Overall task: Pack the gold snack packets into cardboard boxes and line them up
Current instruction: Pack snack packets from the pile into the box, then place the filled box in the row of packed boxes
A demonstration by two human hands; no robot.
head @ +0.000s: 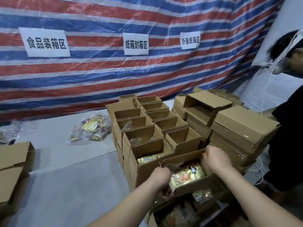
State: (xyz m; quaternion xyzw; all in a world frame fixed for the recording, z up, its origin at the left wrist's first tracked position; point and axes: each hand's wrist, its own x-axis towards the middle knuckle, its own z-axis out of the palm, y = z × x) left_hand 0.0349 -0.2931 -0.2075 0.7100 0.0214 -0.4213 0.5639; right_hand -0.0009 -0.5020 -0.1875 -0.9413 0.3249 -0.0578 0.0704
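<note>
Both hands, left grip (161,175) and right grip (214,158), pinch opposite walls of the gold-packet-filled box (188,176) at the row's near end on the bench (65,177); it should probably slide flush, kept level.

Ahead of you hangs a red, white and blue striped tarp (98,76) bearing three white paper signs (46,42). Far right stands another person in dark clothing (288,145).
</note>
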